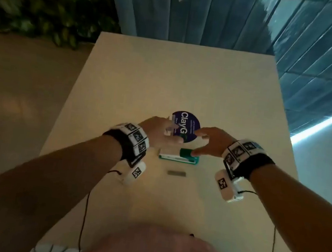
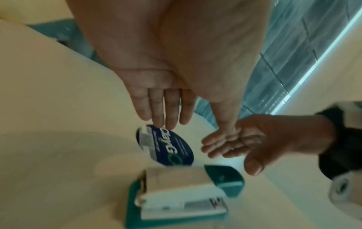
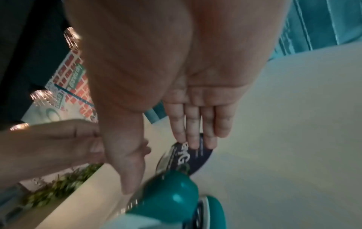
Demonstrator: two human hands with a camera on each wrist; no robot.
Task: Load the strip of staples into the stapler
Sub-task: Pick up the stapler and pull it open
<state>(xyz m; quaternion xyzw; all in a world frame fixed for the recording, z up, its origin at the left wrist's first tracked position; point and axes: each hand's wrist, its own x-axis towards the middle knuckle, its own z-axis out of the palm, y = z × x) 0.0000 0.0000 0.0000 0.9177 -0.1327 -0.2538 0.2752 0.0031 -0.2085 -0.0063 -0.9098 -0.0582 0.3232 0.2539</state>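
A teal and white stapler (image 1: 179,156) lies on the cream table (image 1: 166,80), in front of both hands. The grey strip of staples (image 1: 176,173) lies loose on the table just nearer me than the stapler. My left hand (image 1: 166,134) hovers above the stapler's left end, its fingers (image 2: 162,111) straight and holding nothing. My right hand (image 1: 198,144) is also empty with straight fingers (image 3: 195,131). Its thumb (image 3: 127,178) reaches down beside the stapler's teal back end (image 3: 168,196); contact is unclear. In the left wrist view the stapler (image 2: 176,193) is blurred.
A round dark blue sticker (image 1: 189,126) with white lettering lies flat on the table just beyond the stapler, partly under my fingers. Plants (image 1: 39,5) stand beyond the table's far left corner, and blue panelling (image 1: 297,37) lies behind and to the right.
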